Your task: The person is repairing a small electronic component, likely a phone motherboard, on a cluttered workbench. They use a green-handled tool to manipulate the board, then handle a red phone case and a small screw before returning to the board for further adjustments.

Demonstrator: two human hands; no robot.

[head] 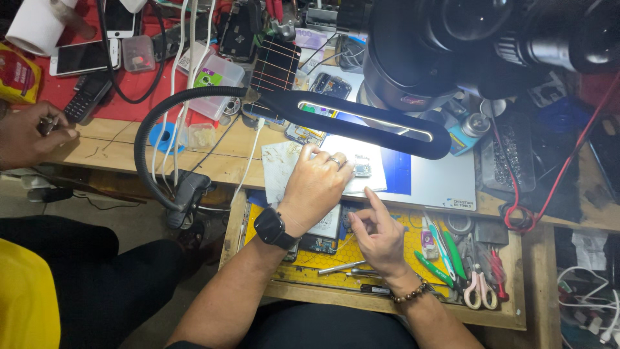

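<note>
Both forearms are bare — no sleeves reach into view. The left hand (314,183) wears a ring (335,160) on one finger, and a black smartwatch (274,228) with a dark square face and black strap sits on that wrist. The right hand (378,238) has a bracelet of round brown beads (409,295) at its wrist — nothing else. Dark trousers (323,329) cover the lap.

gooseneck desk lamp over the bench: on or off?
On. The slot along the lamp head glows white, and the pale mat below is brightly lit where the left hand rests by the small circuit board.
</note>
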